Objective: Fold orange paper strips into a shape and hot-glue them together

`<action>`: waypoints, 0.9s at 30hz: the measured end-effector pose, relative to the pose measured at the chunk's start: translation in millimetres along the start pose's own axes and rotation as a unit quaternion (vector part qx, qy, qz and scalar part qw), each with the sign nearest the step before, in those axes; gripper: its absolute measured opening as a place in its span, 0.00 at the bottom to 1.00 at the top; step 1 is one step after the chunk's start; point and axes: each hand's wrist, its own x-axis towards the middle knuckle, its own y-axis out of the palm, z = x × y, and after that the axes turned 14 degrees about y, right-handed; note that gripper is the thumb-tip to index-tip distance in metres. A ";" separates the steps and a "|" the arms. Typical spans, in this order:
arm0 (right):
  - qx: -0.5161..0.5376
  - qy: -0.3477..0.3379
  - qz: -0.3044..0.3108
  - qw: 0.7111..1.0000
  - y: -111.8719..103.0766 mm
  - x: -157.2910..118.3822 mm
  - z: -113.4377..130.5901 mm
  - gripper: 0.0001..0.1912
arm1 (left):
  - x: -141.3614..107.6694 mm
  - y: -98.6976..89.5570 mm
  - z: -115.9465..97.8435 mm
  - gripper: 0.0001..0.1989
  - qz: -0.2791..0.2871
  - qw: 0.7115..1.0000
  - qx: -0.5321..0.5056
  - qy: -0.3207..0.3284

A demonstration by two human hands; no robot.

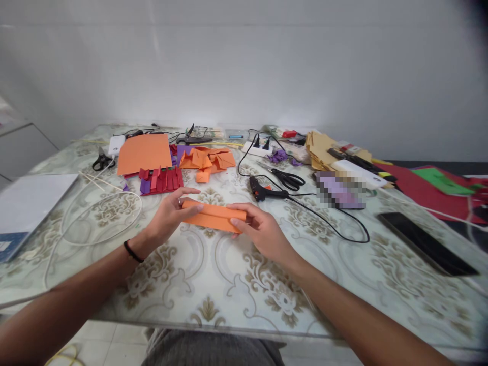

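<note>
An orange paper strip (215,216), with a fold along its upper edge, is held level between my two hands above the patterned table. Its left end is gripped by my left hand (171,211), thumb on top and a ring on one finger. At the right end, my right hand (259,226) pinches the paper with thumb and fingers. Just beyond lie folded orange pieces (208,160), a bundle of folded red and purple strips (162,180) and an orange sheet (145,152).
Right of centre are a black glue gun (263,190) with a looping cable and black scissors (287,179). A dark phone (425,241) lies at the right. White cable coils on the left near a white-and-blue folder (34,208). A power strip (258,149) stands behind.
</note>
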 end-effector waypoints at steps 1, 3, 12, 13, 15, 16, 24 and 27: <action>-0.004 0.002 0.002 1.000 0.1 -0.1 0.2 0.17 | 0.0 -0.6 -0.1 0.23 0.012 1.000 0.011 0.001; -0.008 0.006 0.000 1.000 0.0 -0.2 0.8 0.17 | 0.1 -1.2 -0.2 0.20 0.029 0.999 0.030 0.016; 0.023 0.006 0.026 0.999 -1.0 1.3 -1.7 0.19 | -0.6 -1.5 1.0 0.12 0.046 0.997 0.057 0.030; 0.031 0.006 0.032 0.999 -0.9 1.5 -1.5 0.19 | -0.9 -1.5 0.8 0.12 0.044 0.996 0.064 0.037; 0.041 0.007 0.043 0.998 -0.7 1.6 -0.6 0.18 | -1.5 -1.2 0.0 0.11 0.042 0.994 0.080 0.053; 0.044 0.008 0.045 0.998 -0.6 1.5 0.0 0.18 | -1.9 -0.7 -0.4 0.11 0.042 0.994 0.087 0.058; 0.069 0.007 0.043 0.997 -0.3 0.0 1.1 0.18 | -4.4 1.3 -1.4 0.11 0.050 0.993 0.086 0.068; 0.083 0.010 0.039 0.996 -0.3 0.3 1.6 0.21 | -4.9 -0.5 0.7 0.11 0.059 0.989 0.099 0.091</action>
